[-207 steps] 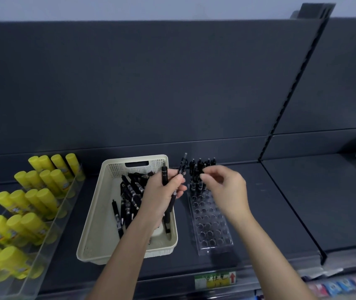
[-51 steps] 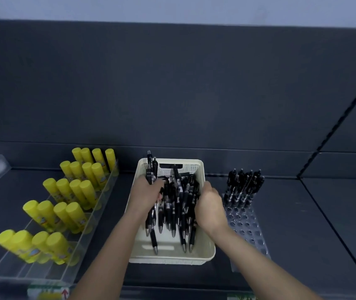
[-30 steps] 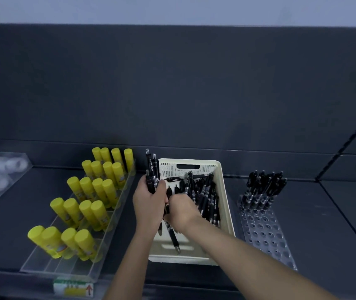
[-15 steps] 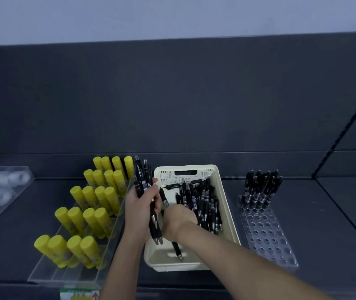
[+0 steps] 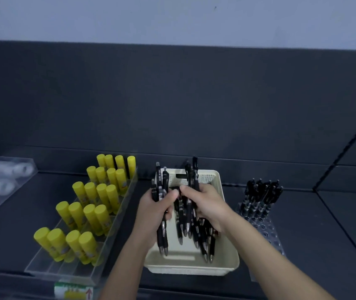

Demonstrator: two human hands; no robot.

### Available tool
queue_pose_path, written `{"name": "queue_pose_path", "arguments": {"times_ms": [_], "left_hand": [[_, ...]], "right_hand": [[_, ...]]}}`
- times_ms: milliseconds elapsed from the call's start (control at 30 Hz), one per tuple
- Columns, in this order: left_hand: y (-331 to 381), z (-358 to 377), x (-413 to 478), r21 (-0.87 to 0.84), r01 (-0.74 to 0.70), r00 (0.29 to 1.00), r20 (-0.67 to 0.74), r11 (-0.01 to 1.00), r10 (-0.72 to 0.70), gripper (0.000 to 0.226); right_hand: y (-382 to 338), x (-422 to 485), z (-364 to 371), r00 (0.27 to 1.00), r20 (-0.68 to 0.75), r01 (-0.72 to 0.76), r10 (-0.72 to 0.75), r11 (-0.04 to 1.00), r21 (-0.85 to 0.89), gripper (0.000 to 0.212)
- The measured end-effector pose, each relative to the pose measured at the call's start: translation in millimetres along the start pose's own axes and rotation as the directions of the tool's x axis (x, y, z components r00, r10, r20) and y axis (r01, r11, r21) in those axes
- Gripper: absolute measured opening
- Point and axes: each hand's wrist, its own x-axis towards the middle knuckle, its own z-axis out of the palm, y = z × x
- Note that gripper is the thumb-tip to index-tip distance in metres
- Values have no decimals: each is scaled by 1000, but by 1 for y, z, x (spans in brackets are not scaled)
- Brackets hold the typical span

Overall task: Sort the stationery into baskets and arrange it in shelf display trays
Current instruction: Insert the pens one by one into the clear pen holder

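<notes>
**A:** What is the left hand [image 5: 154, 211] doing?

**B:** Its fingers are wrapped round a small bundle of black pens [image 5: 160, 180]. It holds them upright, tips down, over the left side of the cream basket [image 5: 194, 270].

**A:** And the right hand [image 5: 208, 204]?

**B:** That one is clamped on a bigger bunch of pens [image 5: 187, 219] over the middle of the same basket. The two thumbs almost meet.

**A:** Where does the basket sit?

**B:** On the dark shelf [image 5: 324, 245], against its front edge.

**A:** What is beside it?

**B:** Just to its right is a clear pen tray [image 5: 268, 237] full of holes, running from the front edge towards the back. The standing pens [image 5: 261, 191] fill only its back rows. To the left, a clear stepped tray [image 5: 68, 269] carries rows of yellow glue sticks [image 5: 99, 191].

**A:** Anything further out?

**B:** Near the shelf's left end there are white items [image 5: 5, 168] in another clear tray, too blurred to name. A green and yellow label [image 5: 73, 292] is on the front lip.
</notes>
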Motion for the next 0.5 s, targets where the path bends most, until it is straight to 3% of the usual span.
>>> {"name": "queue_pose_path", "arguments": {"times_ms": [167, 267, 400, 500], "left_hand": [[0, 35, -3, -26, 111, 971, 215, 994, -103, 43], [-5, 46, -4, -61, 100, 952, 296, 993, -78, 22], [-10, 59, -6, 7, 93, 950, 300, 996, -91, 8], [-11, 67, -7, 3, 124, 967, 223, 992, -121, 11]], "right_hand": [[-3, -17, -15, 993, -85, 81, -80, 997, 6, 29], [1, -21, -24, 981, -168, 96, -99, 995, -28, 32], [6, -27, -32, 968, -219, 118, -119, 993, -20, 52], [12, -31, -38, 948, -296, 141, -120, 989, 52, 36]]}}
